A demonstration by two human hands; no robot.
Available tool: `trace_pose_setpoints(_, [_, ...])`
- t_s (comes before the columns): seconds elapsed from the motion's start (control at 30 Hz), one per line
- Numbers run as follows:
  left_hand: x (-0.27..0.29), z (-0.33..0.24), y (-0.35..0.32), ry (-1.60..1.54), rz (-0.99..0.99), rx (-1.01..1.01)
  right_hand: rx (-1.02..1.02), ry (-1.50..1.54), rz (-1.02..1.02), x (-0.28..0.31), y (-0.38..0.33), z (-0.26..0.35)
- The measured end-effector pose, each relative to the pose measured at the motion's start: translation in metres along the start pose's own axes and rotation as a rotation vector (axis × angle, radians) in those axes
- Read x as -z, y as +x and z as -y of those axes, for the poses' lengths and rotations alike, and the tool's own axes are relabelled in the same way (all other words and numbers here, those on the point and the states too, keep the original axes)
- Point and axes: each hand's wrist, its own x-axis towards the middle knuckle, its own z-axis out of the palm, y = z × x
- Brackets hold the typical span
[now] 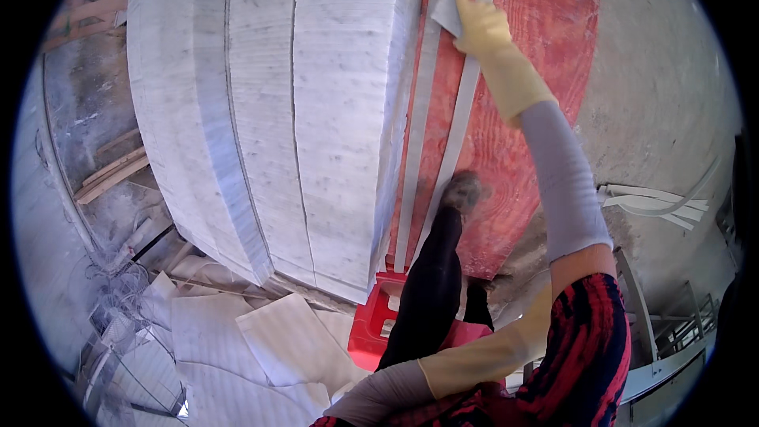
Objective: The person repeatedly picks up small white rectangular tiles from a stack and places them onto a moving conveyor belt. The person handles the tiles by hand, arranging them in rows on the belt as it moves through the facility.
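Observation:
My right hand (pixel 482 28), in a yellow rubber glove, reaches far up and presses a small grey pad (pixel 446 9) on the top end of a narrow white stone strip (pixel 459 130). A second narrow strip (pixel 417 134) lies beside it, and both rest on a red board (pixel 545 47). My left forearm (pixel 474 360), also gloved in yellow, crosses low in front of me. Its hand is hidden behind my right arm. My black-clad leg and dusty shoe (pixel 461 190) rest on the red board.
Thick white marble slabs (pixel 316 111) lie side by side to the left of the strips. A red plastic stool (pixel 370 324) stands below them. Broken stone offcuts (pixel 277 340) lie at lower left, wooden planks (pixel 111 174) at left and white strips (pixel 656 207) on the concrete floor at right.

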Motion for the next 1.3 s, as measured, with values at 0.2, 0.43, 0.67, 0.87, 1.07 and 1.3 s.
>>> trace_pose_setpoints(0.2, [-0.035, -0.006, -0.01, 0.105, 0.043, 0.048, -0.171, 0.297, 0.12, -0.071, -0.177, -0.052])
trace_pose_setpoints(0.43, [-0.103, 0.011, -0.022, 0.253, -0.045, 0.031, -0.608, 1.0, 0.309, -0.165, -0.461, -0.099])
trace_pose_setpoints(0.67, [-0.127, 0.038, -0.024, 0.076, -0.452, -0.086, -0.755, 1.723, 0.151, -0.171, -0.713, -0.077])
trace_pose_setpoints(0.87, [-0.186, 0.076, -0.063, -0.156, -0.455, 0.157, -0.781, 2.076, -0.12, -0.058, -0.829, -0.051])
trace_pose_setpoints(1.07, [-0.3, -0.016, -0.148, -0.624, -0.036, -0.027, -0.442, 2.114, -0.398, 0.01, -0.922, -0.069])
trace_pose_setpoints(1.3, [-0.405, -0.093, -0.181, -0.745, 0.009, -0.017, -0.583, 1.25, -0.471, 0.09, -1.057, -0.08])
